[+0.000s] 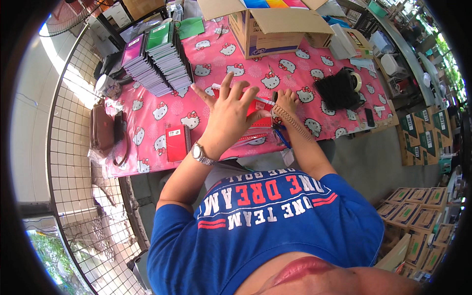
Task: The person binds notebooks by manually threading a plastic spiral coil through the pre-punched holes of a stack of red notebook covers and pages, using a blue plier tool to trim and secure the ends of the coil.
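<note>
My left hand, a watch on its wrist, lies with fingers spread over a red notebook at the near edge of the pink patterned table. Its thumb hooks round the notebook's edge. My right hand rests at the notebook's right side, fingers curled on the end of a long spiral binding coil. The coil trails back along my right forearm. More red covers lie under the notebook, partly hidden by my hand.
Stacks of purple and green notebooks stand at the far left. An open cardboard box is at the back, a black pile of coils and a tape roll to the right. Another red notebook and a brown bag lie left, by a wire fence.
</note>
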`<state>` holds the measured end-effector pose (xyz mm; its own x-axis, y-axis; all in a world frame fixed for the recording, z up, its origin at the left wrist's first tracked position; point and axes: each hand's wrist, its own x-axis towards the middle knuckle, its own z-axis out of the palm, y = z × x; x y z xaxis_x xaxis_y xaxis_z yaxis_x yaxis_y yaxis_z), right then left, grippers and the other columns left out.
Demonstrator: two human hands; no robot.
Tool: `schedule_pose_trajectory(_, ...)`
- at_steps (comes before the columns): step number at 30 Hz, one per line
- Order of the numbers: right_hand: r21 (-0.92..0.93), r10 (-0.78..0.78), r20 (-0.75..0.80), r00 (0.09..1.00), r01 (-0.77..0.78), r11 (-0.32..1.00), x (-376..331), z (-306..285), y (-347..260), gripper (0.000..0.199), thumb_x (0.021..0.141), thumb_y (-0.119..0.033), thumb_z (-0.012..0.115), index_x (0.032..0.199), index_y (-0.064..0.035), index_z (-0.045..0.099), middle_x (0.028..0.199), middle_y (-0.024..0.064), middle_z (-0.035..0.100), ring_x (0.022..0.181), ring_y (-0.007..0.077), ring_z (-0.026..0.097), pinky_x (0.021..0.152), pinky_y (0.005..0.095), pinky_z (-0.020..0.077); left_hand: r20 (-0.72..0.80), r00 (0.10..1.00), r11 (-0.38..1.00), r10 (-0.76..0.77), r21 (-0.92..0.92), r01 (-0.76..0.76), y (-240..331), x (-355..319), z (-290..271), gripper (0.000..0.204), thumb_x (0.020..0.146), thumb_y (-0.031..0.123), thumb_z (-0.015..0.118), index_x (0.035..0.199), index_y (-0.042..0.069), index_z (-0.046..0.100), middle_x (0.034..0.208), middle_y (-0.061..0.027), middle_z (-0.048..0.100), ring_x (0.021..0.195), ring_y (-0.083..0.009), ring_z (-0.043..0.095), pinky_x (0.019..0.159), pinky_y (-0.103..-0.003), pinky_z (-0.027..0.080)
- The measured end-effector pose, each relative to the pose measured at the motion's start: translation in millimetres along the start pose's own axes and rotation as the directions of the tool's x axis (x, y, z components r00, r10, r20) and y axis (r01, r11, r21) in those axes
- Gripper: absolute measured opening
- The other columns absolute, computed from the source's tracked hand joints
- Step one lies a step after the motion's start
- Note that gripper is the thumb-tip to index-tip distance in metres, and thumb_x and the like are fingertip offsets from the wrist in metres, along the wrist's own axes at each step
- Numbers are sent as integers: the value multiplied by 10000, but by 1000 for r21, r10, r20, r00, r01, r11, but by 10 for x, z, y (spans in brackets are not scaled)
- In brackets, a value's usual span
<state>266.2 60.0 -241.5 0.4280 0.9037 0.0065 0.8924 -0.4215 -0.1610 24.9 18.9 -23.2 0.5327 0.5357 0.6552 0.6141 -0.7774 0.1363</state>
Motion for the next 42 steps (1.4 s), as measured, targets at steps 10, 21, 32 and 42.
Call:
schedule_pose_trajectory(10, 946, -928, -276, 250, -100, -309, -157, -2423, -191, 454, 902, -367, 669, 1206, -46, 562, 1103, 33, 589, 1062, 134, 549, 949, 322, 438, 142, 990, 993, -15, -115, 32, -55, 105, 123, 350, 774, 345, 798, 992, 118, 645, 969, -46, 590, 985, -280, 541, 786, -435, 376)
schedule_pose_trajectory(21, 900, -918, -260, 299, -269, -342, -152, -2419, -182, 427, 851, -299, 646, 1201, -79, 541, 1209, 98, 520, 1087, 189, 532, 975, 367, 433, 91, 995, 991, -49, -120, 59, -41, 69, 106, 374, 746, 386, 819, 944, 114, 657, 946, -59, 578, 961, -287, 533, 788, -432, 373)
schedule_pose_trajectory(32, 945, -945, 10, 328, 306, 117, -23, -2429, -298, 378, 852, -280, 616, 1168, -73, 589, 1232, 135, 531, 1135, 220, 533, 979, 349, 431, 58, 985, 910, -162, -377, 172, -332, -8, -26, 299, 772, 208, 788, 965, 49, 624, 984, -115, 586, 988, -327, 551, 864, -428, 463)
schedule_pose_trajectory(42, 963, -956, -168, 240, -165, -211, -14, -2425, -435, 358, 838, -141, 667, 1173, -40, 596, 1170, 61, 581, 1102, 192, 562, 979, 348, 442, 204, 960, 820, -190, -505, 269, -375, 41, 8, 249, 805, 156, 780, 948, 10, 638, 908, -141, 596, 784, -327, 617, 688, -409, 509)
